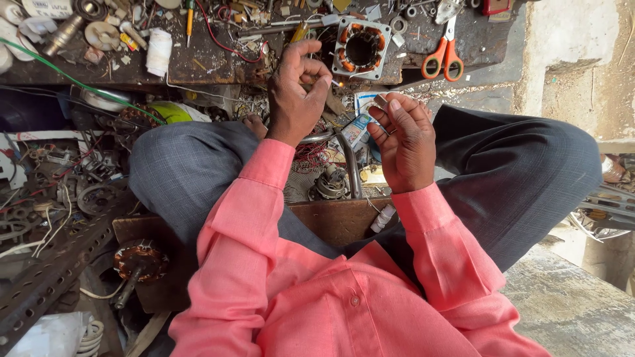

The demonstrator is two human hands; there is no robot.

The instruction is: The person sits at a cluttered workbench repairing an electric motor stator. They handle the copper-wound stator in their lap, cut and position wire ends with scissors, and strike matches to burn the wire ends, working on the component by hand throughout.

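Two hands (297, 89) (400, 142), thin pinched wire (382, 102)

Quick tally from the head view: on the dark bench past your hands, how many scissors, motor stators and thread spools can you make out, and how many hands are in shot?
Orange-handled scissors: 1
Square motor stator with copper windings: 1
White thread spool: 1
Hands: 2, left hand and right hand, each pinching something too small to identify
Total: 5
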